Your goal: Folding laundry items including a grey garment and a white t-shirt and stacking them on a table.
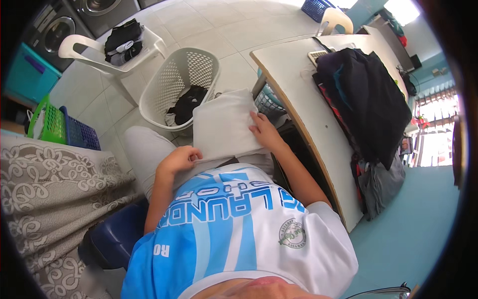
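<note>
A folded white cloth [226, 125] lies across my lap, its near edge close to my waist. At its near left corner, my left hand [181, 159] has its fingers curled in against the edge. My right hand [266, 130] touches the opposite side, thumb and fingertips on the fabric; whether it grips the edge is hard to see. Just beyond my knees stands a pale perforated laundry basket [151, 97] with dark clothes [188, 104] and a lighter piece at its bottom. The cloth's far end comes up beside that basket.
On my right, a white table [289, 78] bears a pile of dark clothes [369, 101] and grey fabric [382, 187]. A white plastic chair [112, 69] holds folded dark clothes [125, 39]. Green [48, 121] and blue [82, 129] baskets stand left, near a patterned cloth [48, 179]. Front-loading machines [58, 33] are beyond.
</note>
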### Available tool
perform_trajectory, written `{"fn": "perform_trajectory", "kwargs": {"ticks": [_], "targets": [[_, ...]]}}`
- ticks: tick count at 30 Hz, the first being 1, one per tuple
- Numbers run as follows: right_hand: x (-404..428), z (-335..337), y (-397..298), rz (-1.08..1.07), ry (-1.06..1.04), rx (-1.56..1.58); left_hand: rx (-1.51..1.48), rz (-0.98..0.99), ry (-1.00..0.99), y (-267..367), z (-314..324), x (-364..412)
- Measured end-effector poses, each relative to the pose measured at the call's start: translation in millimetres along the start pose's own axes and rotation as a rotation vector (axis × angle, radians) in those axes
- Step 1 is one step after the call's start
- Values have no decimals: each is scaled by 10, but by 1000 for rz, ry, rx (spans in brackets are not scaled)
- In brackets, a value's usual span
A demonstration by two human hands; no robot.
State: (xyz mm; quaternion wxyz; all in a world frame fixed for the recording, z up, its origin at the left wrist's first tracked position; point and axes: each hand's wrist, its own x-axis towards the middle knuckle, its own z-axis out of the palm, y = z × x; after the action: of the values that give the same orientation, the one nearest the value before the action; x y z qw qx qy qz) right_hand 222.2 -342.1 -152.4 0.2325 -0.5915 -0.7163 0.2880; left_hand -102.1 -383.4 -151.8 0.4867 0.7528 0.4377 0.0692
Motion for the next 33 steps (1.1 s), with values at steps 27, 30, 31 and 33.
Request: {"fn": "perform_trajectory", "kwargs": {"ticks": [27,30,31,33], "targets": [[260,571,-2,-7,154,-211,-1487,-507,518,-564,252,1168],[156,600,-254,223,66,-217,-1744,-356,325,-170,-265,929],[129,608,-370,376,-37,-204,-1618,-168,286,35,-432,841],[175,535,-590,439,-47,-113,-1231,50,311,508,-697,678]]}}
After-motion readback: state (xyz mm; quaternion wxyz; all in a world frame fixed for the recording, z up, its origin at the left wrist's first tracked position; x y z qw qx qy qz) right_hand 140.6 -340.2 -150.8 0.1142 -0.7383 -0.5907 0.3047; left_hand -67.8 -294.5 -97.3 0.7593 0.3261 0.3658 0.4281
